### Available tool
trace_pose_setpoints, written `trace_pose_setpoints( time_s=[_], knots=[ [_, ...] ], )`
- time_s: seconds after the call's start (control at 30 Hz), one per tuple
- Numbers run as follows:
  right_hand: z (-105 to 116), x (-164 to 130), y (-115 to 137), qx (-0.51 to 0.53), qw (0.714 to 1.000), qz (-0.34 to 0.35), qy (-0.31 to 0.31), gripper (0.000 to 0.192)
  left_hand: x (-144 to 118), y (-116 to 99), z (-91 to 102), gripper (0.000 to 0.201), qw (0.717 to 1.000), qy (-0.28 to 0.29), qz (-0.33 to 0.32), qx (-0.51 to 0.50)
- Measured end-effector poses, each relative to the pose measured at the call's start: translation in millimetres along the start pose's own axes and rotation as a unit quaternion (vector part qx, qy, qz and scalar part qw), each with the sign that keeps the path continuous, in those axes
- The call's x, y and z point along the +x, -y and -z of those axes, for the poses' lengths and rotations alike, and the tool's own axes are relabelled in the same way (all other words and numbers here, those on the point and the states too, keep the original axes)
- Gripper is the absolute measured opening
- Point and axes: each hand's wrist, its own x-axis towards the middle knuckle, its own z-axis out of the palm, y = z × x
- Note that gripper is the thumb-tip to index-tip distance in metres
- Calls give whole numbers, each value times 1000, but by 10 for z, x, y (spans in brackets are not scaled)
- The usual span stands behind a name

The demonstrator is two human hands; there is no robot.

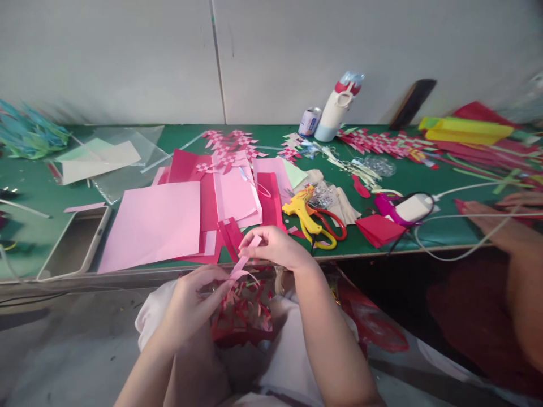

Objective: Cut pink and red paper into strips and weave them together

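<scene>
While both hands work just below the front edge of the worktop (424, 172), a pink paper strip (245, 260) runs between them over the person's lap. The right hand (271, 247) pinches its upper end between thumb and fingers; the left hand (193, 299) is closed on its lower, curled end. Under them lies a heap of red and pink paper scraps (244, 316). On the green worktop just beyond lie pink paper sheets (155, 223), a yellow glue gun (302, 212) and red-handled scissors (333, 223). Further back stands a white bottle (335, 110). Another person's hand (500, 212) rests at the right edge.
</scene>
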Motion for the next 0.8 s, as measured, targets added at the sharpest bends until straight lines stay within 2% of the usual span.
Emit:
trace_pose_setpoints(
  time_s=[0.13,0.27,0.43,0.5,0.67,0.8],
  knots=[
    [50,-43,30,6,1000,20,21,43,6,12,-13,23,997,51,50,-34],
    [71,-47,23,-15,998,14,54,58,28,5,-49,21,994,50,79,-49],
    [94,-48,15,-50,997,3,59,77,53,49,-75,20,993,46,85,-66],
    [80,-60,41,-78,996,-13,48,70,66,67,-81,20,993,39,83,-70],
    [18,-68,88,-132,991,-25,20,36,99,53,-93,20,995,30,77,-47],
    [71,-49,16,-145,989,-32,-1,27,120,70,-54,22,996,33,61,-57]
  ],
)
